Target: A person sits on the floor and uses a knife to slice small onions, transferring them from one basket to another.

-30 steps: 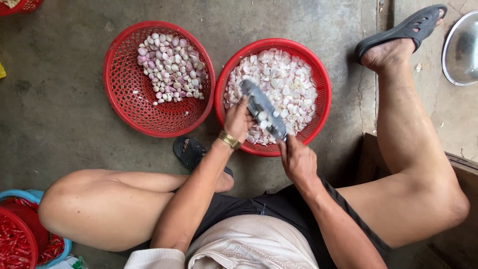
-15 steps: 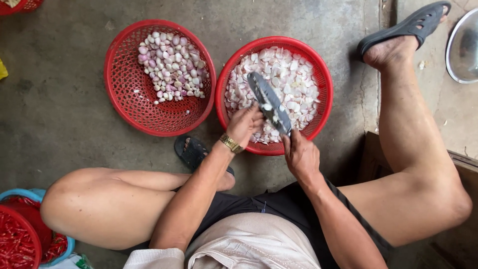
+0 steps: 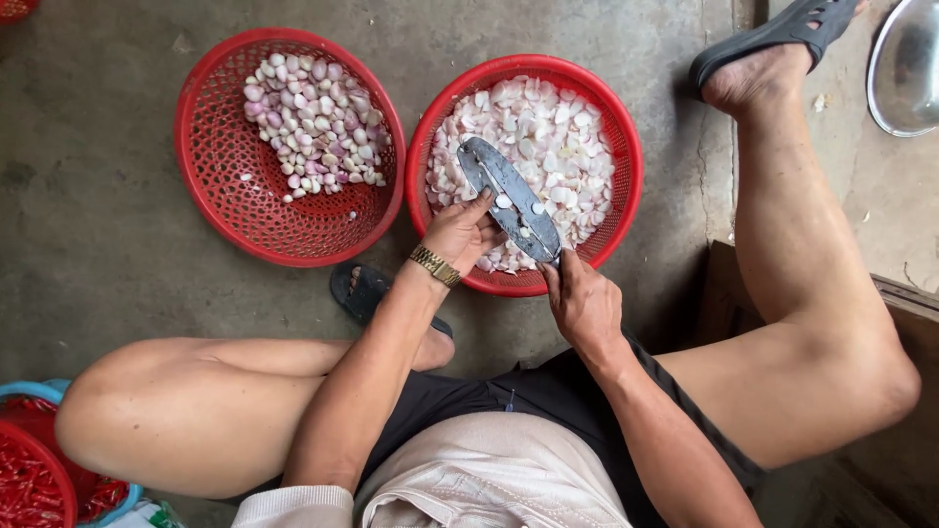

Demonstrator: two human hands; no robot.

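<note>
Seated low on a concrete floor (image 3: 88, 254), your knees spread wide, you work over two red baskets in the upper half of the frame. At the lower left corner, nearest you, a red basket of chillies (image 3: 29, 479) sits inside a blue rim. Your right hand (image 3: 584, 305), at centre, is closed around the handle of a broad steel knife (image 3: 509, 196); the blade, dull grey and flecked with bits of skin, slants up and to the left over the right basket (image 3: 616, 137). Your left hand (image 3: 462, 233), with a gold watch (image 3: 434, 265) at the wrist, has its fingers curled just left of the blade, touching its edge; whether it pinches a clove cannot be told. The right basket holds pale, peeled shallot cloves (image 3: 548, 137), heaped nearly to its rim. The left basket (image 3: 210, 196), well apart from your hands, holds pinker cloves (image 3: 313, 122) gathered at its upper side. A metal bowl (image 3: 905, 68) shows at the upper right edge.
</note>
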